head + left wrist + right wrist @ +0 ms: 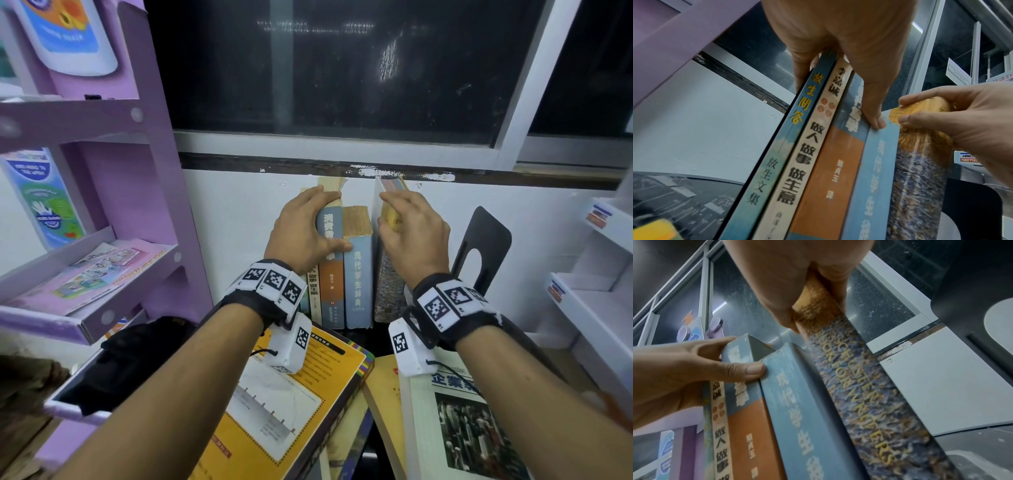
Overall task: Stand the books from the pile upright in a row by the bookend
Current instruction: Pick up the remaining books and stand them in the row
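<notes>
Several books stand upright in a row against the white wall. My left hand (317, 222) grips the left group from above, its thumb lying across the grey-and-orange spine (331, 294) to the edge of the blue book (358, 284). My right hand (394, 210) pinches the top of a mottled blue-and-yellow book (388, 291), which stands just right of the blue one with a narrow gap at the top. To its right, apart from it, stands the black bookend (479, 246). The right wrist view shows thumb and fingers clamping the mottled spine (869, 402). The pile lies in front: a yellow book (291, 394) and a crowd-photo book (462, 428).
A purple shelf unit (137, 171) with leaflets stands close on the left. White display shelves (589, 308) stand on the right. A dark window and its sill (342, 164) run behind the row. A black pouch on a white tablet (120, 363) lies at lower left.
</notes>
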The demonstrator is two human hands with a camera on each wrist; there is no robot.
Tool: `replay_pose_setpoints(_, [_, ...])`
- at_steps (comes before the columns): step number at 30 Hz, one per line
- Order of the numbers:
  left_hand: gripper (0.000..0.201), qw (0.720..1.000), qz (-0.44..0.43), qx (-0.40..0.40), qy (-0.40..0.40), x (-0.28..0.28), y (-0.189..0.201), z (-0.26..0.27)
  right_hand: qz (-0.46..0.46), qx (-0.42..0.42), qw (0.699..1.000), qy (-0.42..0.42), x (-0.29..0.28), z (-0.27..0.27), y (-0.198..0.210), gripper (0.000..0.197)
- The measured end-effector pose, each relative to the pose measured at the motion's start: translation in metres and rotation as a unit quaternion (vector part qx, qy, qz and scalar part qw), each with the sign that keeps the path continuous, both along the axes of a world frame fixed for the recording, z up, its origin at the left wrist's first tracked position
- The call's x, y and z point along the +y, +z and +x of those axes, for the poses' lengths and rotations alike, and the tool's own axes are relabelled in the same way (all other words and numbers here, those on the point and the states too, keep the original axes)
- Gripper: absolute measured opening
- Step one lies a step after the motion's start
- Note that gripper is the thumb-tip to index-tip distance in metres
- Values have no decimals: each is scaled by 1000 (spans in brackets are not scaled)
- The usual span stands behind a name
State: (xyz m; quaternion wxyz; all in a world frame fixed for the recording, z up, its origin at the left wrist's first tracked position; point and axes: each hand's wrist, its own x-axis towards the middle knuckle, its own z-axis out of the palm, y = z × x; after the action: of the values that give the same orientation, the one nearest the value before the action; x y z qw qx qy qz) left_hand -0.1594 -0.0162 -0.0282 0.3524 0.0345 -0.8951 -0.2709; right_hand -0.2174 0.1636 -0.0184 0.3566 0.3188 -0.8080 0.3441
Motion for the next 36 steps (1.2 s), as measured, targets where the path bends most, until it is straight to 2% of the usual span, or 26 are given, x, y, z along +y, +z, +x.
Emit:
replay_pose_setpoints(13, [86,1000,5,-1,-2,2,2,3,44,-16,999,-4,-3,-4,-8,37])
replay_pose_setpoints(19, [86,1000,0,-5,-2,2,3,5,103,-79,991,35,3,-8,-1,40])
replay_pose_setpoints(24, [85,1000,2,-12,-7,7,6,10,169,-161,969,86,25,-13,9,60])
replay_pose_setpoints(30, [99,995,100,13,-19,0,-10,16,262,-176,946,77,32,-19,18,93])
replay_pose_setpoints(36, [86,993,110,7,-41,4,-6,12,292,-164,940,69,19,-21,17,105])
